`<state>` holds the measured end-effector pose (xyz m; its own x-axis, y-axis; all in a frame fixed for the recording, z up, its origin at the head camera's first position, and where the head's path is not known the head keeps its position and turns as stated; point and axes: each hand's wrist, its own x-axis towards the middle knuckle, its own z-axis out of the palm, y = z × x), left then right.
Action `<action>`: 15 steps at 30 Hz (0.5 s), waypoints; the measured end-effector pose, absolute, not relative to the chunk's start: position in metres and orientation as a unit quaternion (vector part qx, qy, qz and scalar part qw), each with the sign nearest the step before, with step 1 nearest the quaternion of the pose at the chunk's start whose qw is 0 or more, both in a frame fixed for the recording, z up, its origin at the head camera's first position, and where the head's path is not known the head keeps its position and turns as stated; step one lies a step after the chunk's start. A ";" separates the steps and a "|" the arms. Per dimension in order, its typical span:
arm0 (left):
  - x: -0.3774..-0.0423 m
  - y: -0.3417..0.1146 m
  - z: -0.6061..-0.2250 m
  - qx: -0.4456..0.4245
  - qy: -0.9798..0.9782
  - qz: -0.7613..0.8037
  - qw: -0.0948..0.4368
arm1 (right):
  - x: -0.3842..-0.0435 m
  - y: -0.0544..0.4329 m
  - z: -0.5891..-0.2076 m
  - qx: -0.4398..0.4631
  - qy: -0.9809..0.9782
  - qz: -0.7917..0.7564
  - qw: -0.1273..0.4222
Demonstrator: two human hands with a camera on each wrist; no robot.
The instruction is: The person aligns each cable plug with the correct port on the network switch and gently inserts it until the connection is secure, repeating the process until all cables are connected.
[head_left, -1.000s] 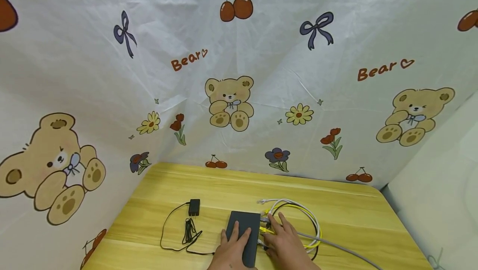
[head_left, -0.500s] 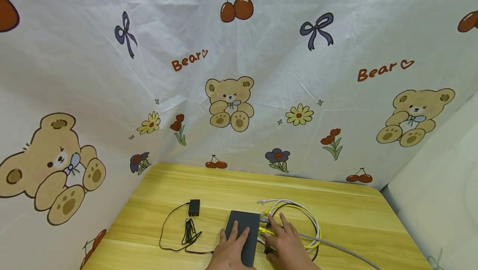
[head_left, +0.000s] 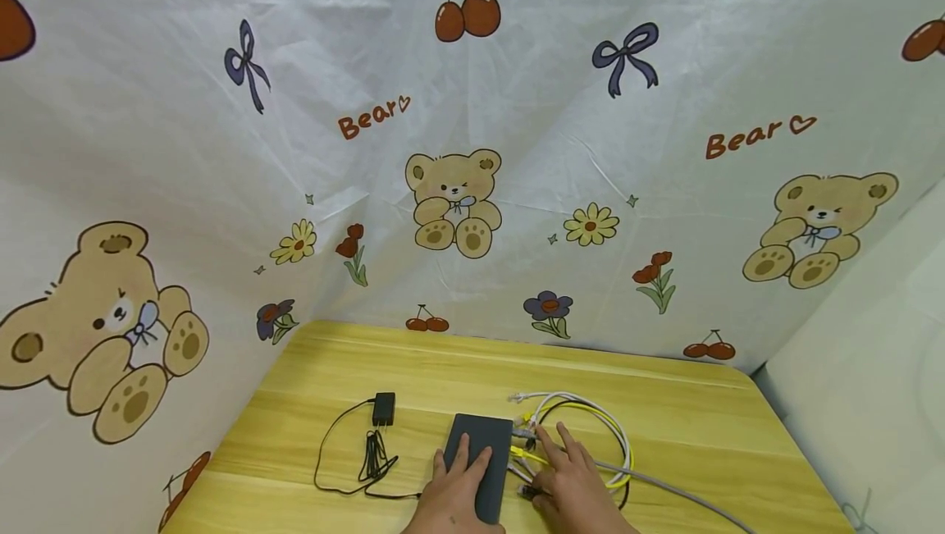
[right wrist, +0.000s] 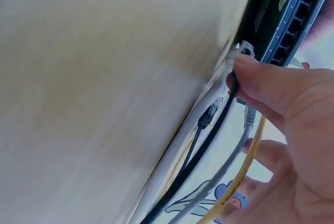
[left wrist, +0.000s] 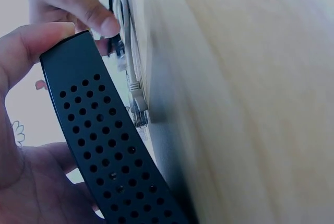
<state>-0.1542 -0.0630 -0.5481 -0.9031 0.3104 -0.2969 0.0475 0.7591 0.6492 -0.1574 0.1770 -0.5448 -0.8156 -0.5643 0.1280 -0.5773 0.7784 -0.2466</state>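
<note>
A dark network switch (head_left: pixel 485 435) lies under my left hand (head_left: pixel 452 489) in the head view. That hand's fingers spread over its top. The left wrist view shows the thumb (left wrist: pixel 39 44) on one end of the perforated side, the fingers behind. My right hand (head_left: pixel 576 481) is just right of the switch, among the cable ends. In the right wrist view its thumb and a fingertip pinch a black network cable (right wrist: pixel 209 136) near its end, by the row of ports (right wrist: pixel 295 25). Beside it are a clear plug (right wrist: pixel 246 47), a grey cable (right wrist: pixel 229 160) and a yellow cable (right wrist: pixel 241 174).
Left of the switch, a black power adapter (head_left: pixel 384 408) with a bundled cord (head_left: pixel 374 458) lies on the wooden table (head_left: pixel 354 362). White, yellow and black cables loop (head_left: pixel 627 444) behind the right hand. A long grey cable (head_left: pixel 687 504) trails right. A printed cloth (head_left: pixel 517 124) hangs behind.
My right hand has shifted slightly right, away from the switch, and a dark plug by its thumb shows more. My left hand stays on the switch, which has moved slightly left.
</note>
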 end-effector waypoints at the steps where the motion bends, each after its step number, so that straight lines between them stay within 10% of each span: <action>1: -0.154 -0.063 -0.548 0.097 0.916 0.335 0.197 | -0.158 0.177 -0.544 0.302 -0.943 0.139 0.029; 15: -0.155 -0.063 -0.553 0.110 0.922 0.323 0.182 | -0.163 0.165 -0.540 0.291 -0.940 0.152 0.094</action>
